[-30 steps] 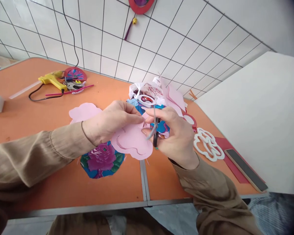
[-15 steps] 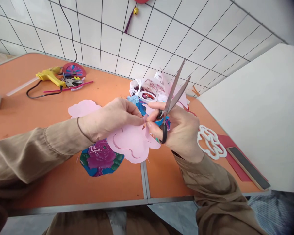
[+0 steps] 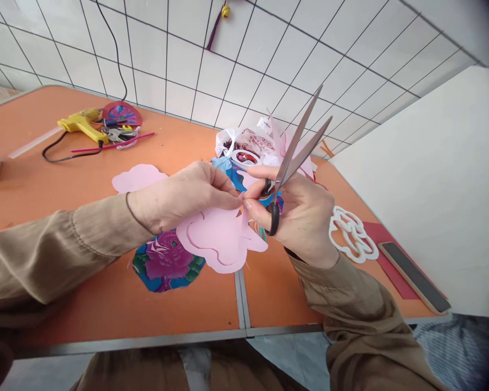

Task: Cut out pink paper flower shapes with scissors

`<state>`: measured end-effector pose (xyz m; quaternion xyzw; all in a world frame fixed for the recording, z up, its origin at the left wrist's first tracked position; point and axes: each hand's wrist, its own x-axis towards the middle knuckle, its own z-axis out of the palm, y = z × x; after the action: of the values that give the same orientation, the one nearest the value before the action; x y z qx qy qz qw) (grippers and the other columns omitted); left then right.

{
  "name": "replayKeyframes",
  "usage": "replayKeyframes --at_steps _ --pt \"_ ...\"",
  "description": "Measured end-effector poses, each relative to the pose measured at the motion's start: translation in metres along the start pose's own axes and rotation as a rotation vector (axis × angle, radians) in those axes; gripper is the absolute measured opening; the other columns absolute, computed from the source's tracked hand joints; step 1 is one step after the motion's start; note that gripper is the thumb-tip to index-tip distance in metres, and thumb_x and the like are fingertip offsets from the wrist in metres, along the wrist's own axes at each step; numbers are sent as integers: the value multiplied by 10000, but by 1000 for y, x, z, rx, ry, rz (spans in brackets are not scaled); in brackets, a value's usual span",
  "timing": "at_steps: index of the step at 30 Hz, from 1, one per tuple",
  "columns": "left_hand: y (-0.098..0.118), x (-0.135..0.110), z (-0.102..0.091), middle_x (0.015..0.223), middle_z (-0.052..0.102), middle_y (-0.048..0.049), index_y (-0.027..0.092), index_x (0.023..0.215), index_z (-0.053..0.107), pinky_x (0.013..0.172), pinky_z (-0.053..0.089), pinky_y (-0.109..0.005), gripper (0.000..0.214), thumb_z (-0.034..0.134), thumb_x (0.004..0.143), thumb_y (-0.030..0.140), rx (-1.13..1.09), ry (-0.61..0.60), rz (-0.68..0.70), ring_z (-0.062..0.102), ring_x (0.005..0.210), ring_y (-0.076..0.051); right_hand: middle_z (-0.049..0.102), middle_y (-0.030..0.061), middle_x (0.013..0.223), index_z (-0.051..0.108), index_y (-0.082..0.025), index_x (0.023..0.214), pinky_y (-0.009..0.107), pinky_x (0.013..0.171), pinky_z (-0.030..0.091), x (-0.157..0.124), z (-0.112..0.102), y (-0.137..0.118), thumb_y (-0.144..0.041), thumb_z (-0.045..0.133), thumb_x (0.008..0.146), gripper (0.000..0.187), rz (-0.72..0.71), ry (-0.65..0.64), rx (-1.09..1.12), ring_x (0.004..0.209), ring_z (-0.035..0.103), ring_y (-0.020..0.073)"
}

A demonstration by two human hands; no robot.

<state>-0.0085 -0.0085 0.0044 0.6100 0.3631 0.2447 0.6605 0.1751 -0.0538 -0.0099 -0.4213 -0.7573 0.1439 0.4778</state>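
Head view: left hand point(image 3: 179, 198) and right hand point(image 3: 305, 217) meet fingertip to fingertip, both pinching the top edge of the pink paper cutout point(image 3: 215, 239), which hangs just above the orange table point(image 3: 106, 304). The scissors point(image 3: 297, 149) are looped on the right fingers, blades parted, pointing up. Risks, as I judge them: opposing pulls could tear the thin paper, and the open blades could nick a finger.

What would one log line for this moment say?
left hand pinches pink scalloped paper cutout | right hand holds black-handled metal scissors, blades up, open
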Motion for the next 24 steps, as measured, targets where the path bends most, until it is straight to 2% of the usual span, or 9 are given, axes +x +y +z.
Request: replayKeyframes --at_steps 9,24 --pt "-1 1 -1 607 606 -5 135 652 709 450 362 -178 139 676 780 178 13 -24 -9 509 506 -57 641 -41 710 641 -309 1048 308 559 540 1 -1 -1 -115 659 781 331 30 4 -38 566 593 135" --pt "0 1 0 622 621 -13 132 660 690 448 376 -189 138 660 785 182 17 -13 -32 526 504 -70 636 -39 718 650 -313 1061 312 543 528 -2 -1 1 -105 663 764 362 61 30 23 582 587 140"
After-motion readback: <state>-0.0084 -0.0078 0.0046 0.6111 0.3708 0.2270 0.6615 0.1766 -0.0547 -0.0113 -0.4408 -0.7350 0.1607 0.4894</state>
